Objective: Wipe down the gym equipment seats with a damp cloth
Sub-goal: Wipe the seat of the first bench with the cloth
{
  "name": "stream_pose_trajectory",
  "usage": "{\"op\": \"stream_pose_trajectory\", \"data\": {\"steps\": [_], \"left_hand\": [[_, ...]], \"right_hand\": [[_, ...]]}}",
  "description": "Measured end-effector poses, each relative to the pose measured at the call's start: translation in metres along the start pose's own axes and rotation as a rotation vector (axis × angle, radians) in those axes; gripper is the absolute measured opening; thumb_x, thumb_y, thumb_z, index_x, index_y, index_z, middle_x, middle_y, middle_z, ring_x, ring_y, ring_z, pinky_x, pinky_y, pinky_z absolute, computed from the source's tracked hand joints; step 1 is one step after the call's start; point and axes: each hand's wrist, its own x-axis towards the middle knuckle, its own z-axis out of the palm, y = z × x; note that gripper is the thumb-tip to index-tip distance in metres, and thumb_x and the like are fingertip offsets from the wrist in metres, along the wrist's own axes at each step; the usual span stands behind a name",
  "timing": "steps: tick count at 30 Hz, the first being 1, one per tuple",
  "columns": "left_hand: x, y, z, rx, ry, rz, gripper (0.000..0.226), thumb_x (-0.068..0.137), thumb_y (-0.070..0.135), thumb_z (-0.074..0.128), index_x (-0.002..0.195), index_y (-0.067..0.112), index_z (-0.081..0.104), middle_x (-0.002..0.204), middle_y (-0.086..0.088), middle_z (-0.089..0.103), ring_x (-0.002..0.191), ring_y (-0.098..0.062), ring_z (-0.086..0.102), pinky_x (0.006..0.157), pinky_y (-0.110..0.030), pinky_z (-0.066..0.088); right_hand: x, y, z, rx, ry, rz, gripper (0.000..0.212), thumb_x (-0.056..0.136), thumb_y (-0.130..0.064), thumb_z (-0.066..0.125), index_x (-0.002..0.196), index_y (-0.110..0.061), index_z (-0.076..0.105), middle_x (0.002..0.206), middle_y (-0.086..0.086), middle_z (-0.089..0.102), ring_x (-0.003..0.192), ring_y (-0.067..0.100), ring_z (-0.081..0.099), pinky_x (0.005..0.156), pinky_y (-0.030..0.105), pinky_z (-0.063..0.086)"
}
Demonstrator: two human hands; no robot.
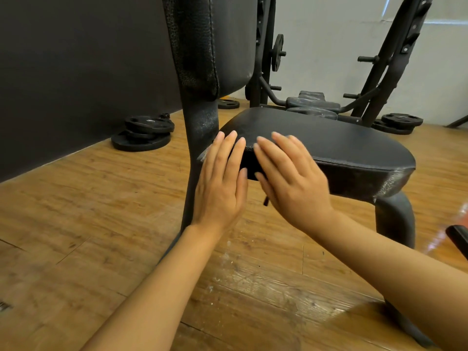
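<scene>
While fingers lie straight, left hand (219,184) and right hand (291,181) meet the seat (329,143).

A gym, plainly: black padded seat (329,140) and upright backrest (215,41) on a worn steel frame, stacked weight plates (144,134) on the wood-plank floor (76,224) by a dark wall, more plates (397,122) beneath a black rack (390,59) with storage pegs, another padded bench (312,103) behind.
</scene>
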Motion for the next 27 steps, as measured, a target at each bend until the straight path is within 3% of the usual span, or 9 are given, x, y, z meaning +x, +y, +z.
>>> {"op": "stream_pose_trajectory", "data": {"steps": [4,8,10,13,17,22,27], "left_hand": [[0.000,0.000,0.002,-0.005,0.024,-0.019,0.046,0.106,0.020,0.037,0.147,0.000,0.038,0.154,-0.019,0.039,0.150,-0.032,0.024,0.120,-0.052,0.028],[0.003,0.016,0.005,0.008,0.076,-0.094,0.047,0.104,0.023,0.041,0.143,-0.002,0.042,0.150,-0.019,0.044,0.147,-0.032,0.029,0.121,-0.047,0.028],[0.010,0.024,0.004,0.004,0.090,-0.095,0.044,0.102,0.022,0.043,0.138,-0.004,0.048,0.144,-0.020,0.049,0.144,-0.031,0.034,0.122,-0.044,0.025],[0.021,0.034,0.007,0.040,0.053,0.039,0.039,0.100,0.020,0.046,0.130,-0.003,0.057,0.135,-0.017,0.058,0.135,-0.030,0.046,0.124,-0.044,0.019],[0.020,0.036,0.015,0.114,0.024,0.108,0.041,0.099,0.022,0.047,0.133,0.001,0.056,0.135,-0.015,0.059,0.133,-0.029,0.048,0.123,-0.047,0.017],[0.018,0.029,0.014,0.169,0.034,0.168,0.041,0.104,0.025,0.039,0.137,0.003,0.049,0.137,-0.016,0.058,0.133,-0.030,0.047,0.123,-0.045,0.017],[0.022,0.039,0.018,0.227,0.083,0.106,0.037,0.102,0.025,0.042,0.130,0.002,0.052,0.128,-0.016,0.061,0.123,-0.030,0.052,0.117,-0.048,0.027]], "right_hand": [[-0.004,0.010,-0.001,-0.016,-0.011,-0.105,0.038,0.102,-0.013,0.058,0.137,0.002,0.056,0.141,0.020,0.055,0.134,0.038,0.049,0.113,0.050,0.039],[-0.036,0.045,-0.031,-0.058,-0.068,-0.180,0.051,0.095,-0.002,0.066,0.142,0.003,0.049,0.150,0.020,0.045,0.141,0.039,0.040,0.116,0.052,0.035],[-0.055,0.062,-0.044,-0.085,-0.068,-0.130,0.058,0.091,0.000,0.070,0.144,0.004,0.047,0.152,0.021,0.042,0.142,0.040,0.039,0.117,0.053,0.034],[-0.070,0.073,-0.050,-0.099,-0.055,-0.018,0.055,0.094,-0.003,0.066,0.144,0.004,0.044,0.150,0.021,0.040,0.141,0.039,0.038,0.118,0.053,0.031],[-0.053,0.045,-0.028,-0.066,0.074,0.123,0.048,0.095,-0.004,0.066,0.139,0.005,0.050,0.143,0.022,0.051,0.137,0.038,0.044,0.118,0.051,0.031],[-0.022,0.021,-0.005,0.001,0.137,0.039,0.036,0.098,-0.006,0.062,0.133,0.003,0.058,0.134,0.020,0.060,0.129,0.038,0.054,0.115,0.050,0.038],[-0.055,0.055,-0.026,-0.045,0.035,-0.118,0.048,0.099,-0.002,0.057,0.146,0.000,0.045,0.152,0.017,0.042,0.142,0.035,0.038,0.120,0.048,0.029]]}}
